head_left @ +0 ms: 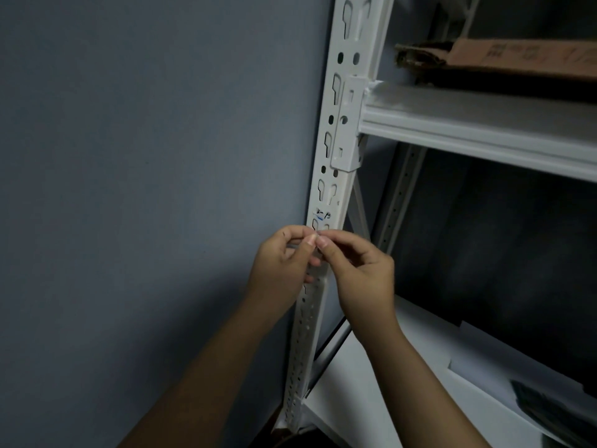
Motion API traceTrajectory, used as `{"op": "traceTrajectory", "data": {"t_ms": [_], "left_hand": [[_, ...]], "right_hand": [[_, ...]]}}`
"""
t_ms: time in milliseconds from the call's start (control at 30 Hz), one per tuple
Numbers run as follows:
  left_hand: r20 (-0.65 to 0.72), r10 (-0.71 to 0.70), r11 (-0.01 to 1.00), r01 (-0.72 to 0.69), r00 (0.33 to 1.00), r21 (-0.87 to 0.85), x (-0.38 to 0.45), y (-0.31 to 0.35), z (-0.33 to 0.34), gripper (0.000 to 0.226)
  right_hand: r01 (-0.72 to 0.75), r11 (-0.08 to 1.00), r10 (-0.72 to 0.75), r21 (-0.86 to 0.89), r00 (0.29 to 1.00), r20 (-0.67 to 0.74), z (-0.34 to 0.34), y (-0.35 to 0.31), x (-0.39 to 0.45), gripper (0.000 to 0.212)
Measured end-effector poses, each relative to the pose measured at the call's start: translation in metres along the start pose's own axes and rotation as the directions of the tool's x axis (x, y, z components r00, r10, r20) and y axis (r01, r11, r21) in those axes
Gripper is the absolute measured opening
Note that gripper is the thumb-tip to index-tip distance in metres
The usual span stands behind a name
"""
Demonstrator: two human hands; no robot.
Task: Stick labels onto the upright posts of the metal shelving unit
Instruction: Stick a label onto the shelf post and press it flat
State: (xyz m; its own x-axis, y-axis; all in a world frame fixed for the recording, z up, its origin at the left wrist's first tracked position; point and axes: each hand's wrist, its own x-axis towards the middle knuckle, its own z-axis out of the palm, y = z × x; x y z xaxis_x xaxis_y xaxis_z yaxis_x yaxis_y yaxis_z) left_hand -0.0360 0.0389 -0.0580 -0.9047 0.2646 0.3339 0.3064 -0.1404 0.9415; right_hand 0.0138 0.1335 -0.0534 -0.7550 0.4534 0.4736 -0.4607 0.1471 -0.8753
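Labels are the matter here, and one small label [322, 216] with handwritten marks and a blue line sits stuck on the white upright post [339, 130], just above the centre of the frame. That post runs from the top centre down to the lower centre, punched with keyhole slots and round holes, and stands against a grey-blue wall [145, 156] filling the left half.

Just below the stuck label, both hands meet in front of the post. The left hand [284, 263] has its fingers curled, thumb and forefinger pinched together at the tips; the right hand [358, 273] does likewise, its fingertips touching those of the left. Something tiny seems pinched between them, but it is too small to tell what.

At the right, a white shelf beam [484, 137] hooks into the post and carries a flattened cardboard box [517, 59] in the upper right. A lower shelf [371, 399] lies at the bottom right.
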Motion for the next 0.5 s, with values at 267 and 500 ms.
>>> {"op": "traceTrajectory", "data": {"t_ms": [267,500], "left_hand": [[-0.202,0.046,0.999,-0.044,0.978,0.014,0.011,-0.002,0.009,0.013],[-0.249,0.408,0.855,-0.272,0.878,0.441,0.032,-0.006,0.021,0.018]], "right_hand": [[-0.018,0.995,0.002,-0.094,0.986,-0.167,-0.001,0.011,0.010,0.022],[-0.008,0.999,-0.004,-0.037,0.950,-0.313,0.000,0.023,0.026,0.016]]}}
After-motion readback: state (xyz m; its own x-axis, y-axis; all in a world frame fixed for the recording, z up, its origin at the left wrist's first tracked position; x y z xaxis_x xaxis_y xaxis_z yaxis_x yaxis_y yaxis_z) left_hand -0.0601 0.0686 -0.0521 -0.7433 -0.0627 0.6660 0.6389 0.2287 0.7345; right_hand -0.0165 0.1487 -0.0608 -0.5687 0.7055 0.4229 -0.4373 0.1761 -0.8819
